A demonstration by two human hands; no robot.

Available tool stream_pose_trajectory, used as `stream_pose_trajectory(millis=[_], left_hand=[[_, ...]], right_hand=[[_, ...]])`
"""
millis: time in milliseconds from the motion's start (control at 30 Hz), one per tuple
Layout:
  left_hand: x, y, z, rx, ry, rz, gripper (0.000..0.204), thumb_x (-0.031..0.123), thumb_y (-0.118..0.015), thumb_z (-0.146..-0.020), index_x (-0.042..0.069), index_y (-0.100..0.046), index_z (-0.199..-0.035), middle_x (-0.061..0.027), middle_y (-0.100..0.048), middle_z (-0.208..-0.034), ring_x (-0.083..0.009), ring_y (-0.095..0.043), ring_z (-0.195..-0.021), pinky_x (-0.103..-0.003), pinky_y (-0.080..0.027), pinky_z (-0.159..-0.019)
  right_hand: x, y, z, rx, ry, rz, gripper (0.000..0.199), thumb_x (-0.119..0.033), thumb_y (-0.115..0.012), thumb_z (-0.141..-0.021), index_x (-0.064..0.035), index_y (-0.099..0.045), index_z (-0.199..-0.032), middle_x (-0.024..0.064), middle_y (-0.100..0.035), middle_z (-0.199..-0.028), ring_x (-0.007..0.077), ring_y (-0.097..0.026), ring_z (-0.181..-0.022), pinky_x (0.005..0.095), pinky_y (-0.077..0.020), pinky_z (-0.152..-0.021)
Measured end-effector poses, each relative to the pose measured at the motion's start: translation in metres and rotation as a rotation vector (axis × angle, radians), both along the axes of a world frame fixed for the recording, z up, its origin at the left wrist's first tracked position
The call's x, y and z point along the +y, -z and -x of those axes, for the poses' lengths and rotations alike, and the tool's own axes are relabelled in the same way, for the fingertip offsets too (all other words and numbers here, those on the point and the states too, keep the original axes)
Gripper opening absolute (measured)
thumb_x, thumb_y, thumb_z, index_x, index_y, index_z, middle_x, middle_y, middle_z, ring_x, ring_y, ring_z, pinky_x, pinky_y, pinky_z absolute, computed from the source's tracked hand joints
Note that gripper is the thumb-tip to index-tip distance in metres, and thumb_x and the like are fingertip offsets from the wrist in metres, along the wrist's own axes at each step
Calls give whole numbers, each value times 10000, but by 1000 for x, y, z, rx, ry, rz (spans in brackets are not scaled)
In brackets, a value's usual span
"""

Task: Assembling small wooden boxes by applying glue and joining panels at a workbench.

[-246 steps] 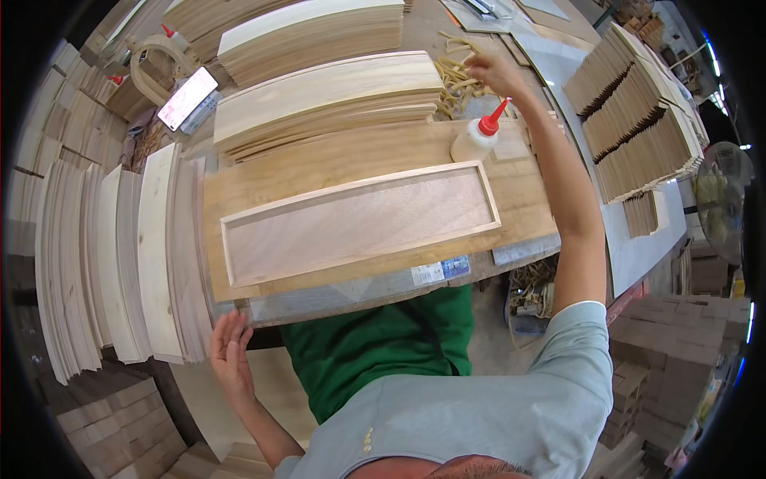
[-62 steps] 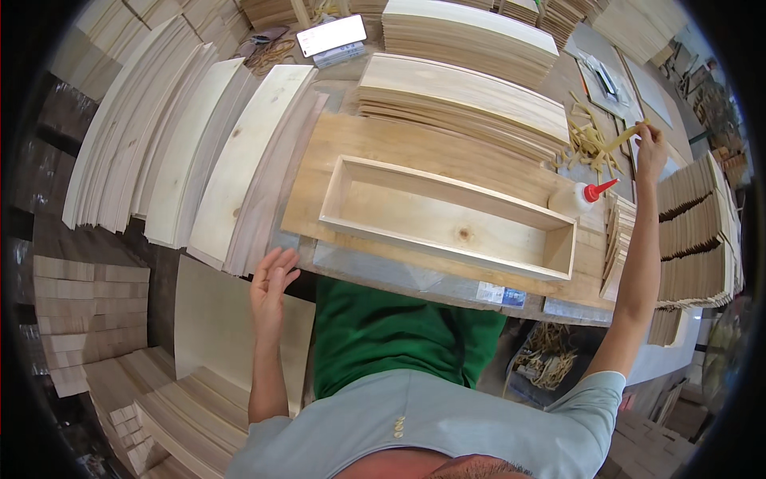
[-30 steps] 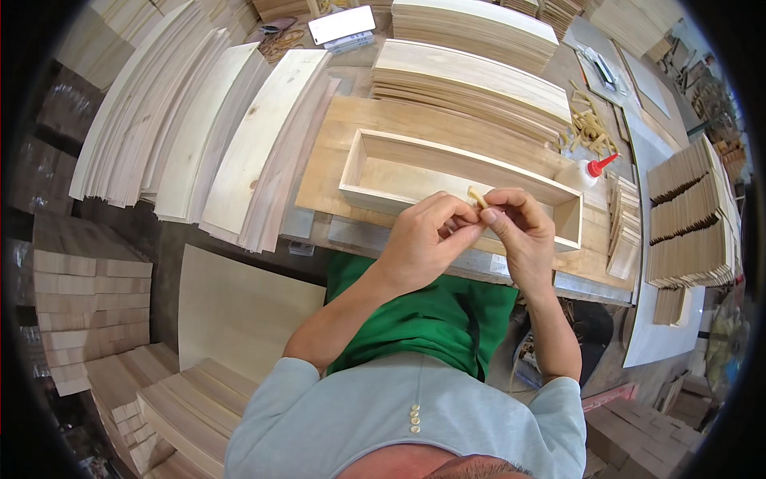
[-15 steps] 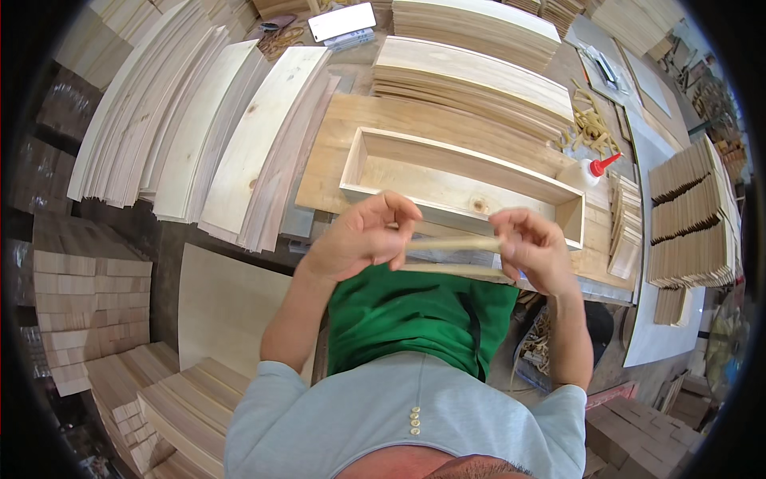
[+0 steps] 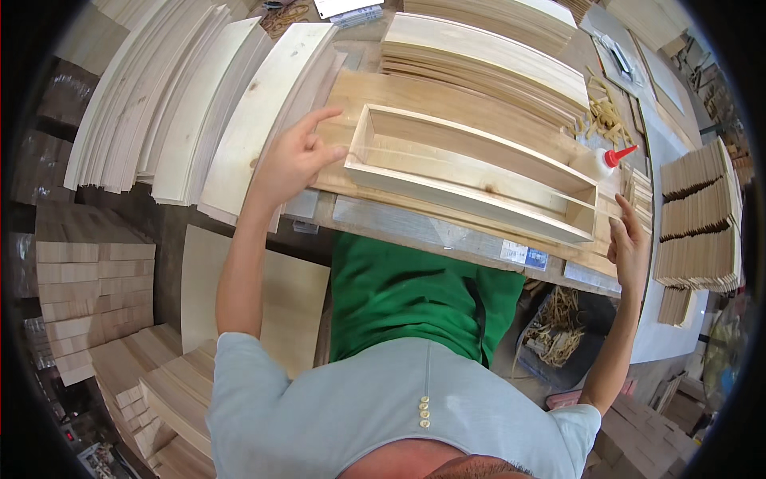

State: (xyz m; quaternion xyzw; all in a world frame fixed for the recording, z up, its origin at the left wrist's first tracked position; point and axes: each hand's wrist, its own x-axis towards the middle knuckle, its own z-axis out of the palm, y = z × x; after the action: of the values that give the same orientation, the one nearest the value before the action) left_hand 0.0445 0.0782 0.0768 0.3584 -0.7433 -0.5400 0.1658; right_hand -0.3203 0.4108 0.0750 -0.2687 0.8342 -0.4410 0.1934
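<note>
A long, shallow wooden box, open at the top, lies on a wooden board on the bench in front of me. My left hand is at its left end, index finger and thumb apart, the thumb tip at or very near the corner. Beyond the right end is my right hand, its fingers extended upward and apart from the box. Neither hand visibly grips anything. I cannot make out for certain whether an elastic band runs along the box.
A white glue bottle with a red nozzle stands by the box's right end. Yellowish elastic bands lie behind it. Stacks of thin boards line the back, with more boards at left. Small slats are stacked at right.
My hands have moved apart and forward, from in front of the box to its two ends. The pale yellow elastic band stretched between them earlier no longer shows there. The view has shifted slightly.
</note>
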Motion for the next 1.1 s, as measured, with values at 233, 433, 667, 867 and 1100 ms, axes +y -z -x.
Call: stream_pose_trajectory(millis=[233, 433, 667, 867, 1100], left_hand=[[-23, 18, 25, -84, 49, -25, 592, 196, -637, -878, 67, -394, -1403, 55, -409, -563, -40, -381, -444, -206, -326, -415], [-35, 28, 35, -62, 136, -128, 586, 196, -610, -899, 57, -372, -1415, 54, -418, -564, -46, -380, -434, -211, -332, -412], [-49, 47, 43, 54, 50, -244, 396, 168, -606, -899, -13, -534, -1243, 47, -432, -540, -45, -377, -407, -203, -330, -376], [-69, 65, 52, 238, -101, -429, 119, 141, -556, -927, 41, -622, -929, 69, -446, -512, -3, -321, -339, -174, -291, -313], [-56, 71, 61, 340, -64, -695, 240, 252, -534, -947, 34, -629, -981, 62, -501, -602, -7, -444, -478, -167, -374, -393]], right_hand=[[-8, 21, 26, -118, -94, -94, 452, -213, -455, -991, -139, -382, -1430, -65, -342, -647, 14, -275, -466, 182, -241, -390], [-17, 18, 34, -315, -225, -52, 455, -190, -439, -990, -146, -369, -1438, -66, -365, -608, 23, -285, -450, 195, -239, -380], [-30, 30, 52, -528, -161, 105, 312, -172, -463, -980, -11, -537, -1236, -63, -405, -593, 25, -313, -427, 194, -293, -369], [-36, 60, 79, -763, -238, 319, 248, -127, -517, -944, 46, -567, -1114, -8, -494, -598, 40, -372, -409, 218, -375, -374], [-16, 73, 81, -600, -260, 247, 305, -141, -516, -950, 42, -555, -1190, 39, -630, -885, 74, -571, -668, 211, -485, -580]])
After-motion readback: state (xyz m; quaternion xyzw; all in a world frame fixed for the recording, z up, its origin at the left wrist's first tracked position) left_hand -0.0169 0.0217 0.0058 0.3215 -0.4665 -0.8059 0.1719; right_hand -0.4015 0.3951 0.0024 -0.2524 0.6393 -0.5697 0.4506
